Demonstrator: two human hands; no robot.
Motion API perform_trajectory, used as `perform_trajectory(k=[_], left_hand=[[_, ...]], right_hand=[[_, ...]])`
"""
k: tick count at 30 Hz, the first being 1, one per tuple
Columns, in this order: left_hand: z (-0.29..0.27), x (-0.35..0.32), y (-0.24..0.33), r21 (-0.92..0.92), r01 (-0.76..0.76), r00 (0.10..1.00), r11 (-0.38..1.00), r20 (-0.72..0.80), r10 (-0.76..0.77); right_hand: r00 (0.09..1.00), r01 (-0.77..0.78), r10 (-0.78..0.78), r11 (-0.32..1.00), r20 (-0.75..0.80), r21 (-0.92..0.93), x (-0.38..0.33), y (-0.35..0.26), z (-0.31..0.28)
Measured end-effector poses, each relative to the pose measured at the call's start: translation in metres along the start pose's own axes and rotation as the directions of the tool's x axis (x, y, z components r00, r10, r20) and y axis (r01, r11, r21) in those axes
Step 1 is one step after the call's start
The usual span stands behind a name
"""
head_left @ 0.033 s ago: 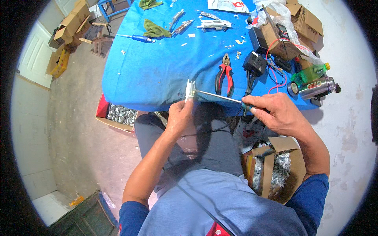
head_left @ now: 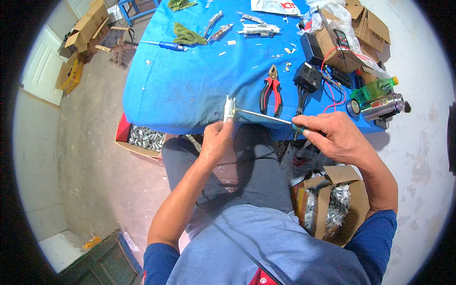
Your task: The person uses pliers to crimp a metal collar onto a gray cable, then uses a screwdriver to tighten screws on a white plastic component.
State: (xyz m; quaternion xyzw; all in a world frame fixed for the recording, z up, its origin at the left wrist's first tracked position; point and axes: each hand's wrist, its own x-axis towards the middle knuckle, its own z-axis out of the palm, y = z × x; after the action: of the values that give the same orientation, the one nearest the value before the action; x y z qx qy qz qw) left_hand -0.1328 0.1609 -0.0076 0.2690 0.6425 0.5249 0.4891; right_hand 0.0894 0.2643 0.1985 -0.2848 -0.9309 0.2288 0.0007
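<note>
My left hand (head_left: 218,141) is closed on a small, narrow white plastic part (head_left: 229,108), which stands upright at the table's near edge. My right hand (head_left: 335,137) grips the dark green handle of a screwdriver (head_left: 262,115). Its long metal shaft points left, and the tip meets the side of the white part. Just beyond the shaft lie pliers (head_left: 270,90) with red and black handles, jaws pointing away from me. The hidden sides of the white part are behind my fingers.
A blue cloth covers the table (head_left: 175,90). A blue screwdriver (head_left: 166,46), green rags (head_left: 189,35) and several white parts (head_left: 258,30) lie on it. On the right are a black adapter (head_left: 307,77), a green bottle (head_left: 377,89) and a metal flask (head_left: 382,106). Boxes of scrap (head_left: 323,209) stand below.
</note>
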Motion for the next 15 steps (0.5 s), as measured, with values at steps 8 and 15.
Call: perform_trajectory(k=[8, 15], left_hand=[[-0.0062, 0.0050, -0.0044, 0.059, 0.001, 1.000, 0.998, 0.027, -0.003], [-0.0066, 0.0027, 0.0016, 0.047, -0.013, 0.999, 0.999, 0.049, 0.011]], right_hand=[[0.999, -0.043, 0.043, 0.998, 0.013, 0.041, 0.0046, -0.0069, -0.0046], [0.999, 0.022, -0.023, 1.000, 0.024, 0.007, 0.0107, -0.0033, -0.0061]])
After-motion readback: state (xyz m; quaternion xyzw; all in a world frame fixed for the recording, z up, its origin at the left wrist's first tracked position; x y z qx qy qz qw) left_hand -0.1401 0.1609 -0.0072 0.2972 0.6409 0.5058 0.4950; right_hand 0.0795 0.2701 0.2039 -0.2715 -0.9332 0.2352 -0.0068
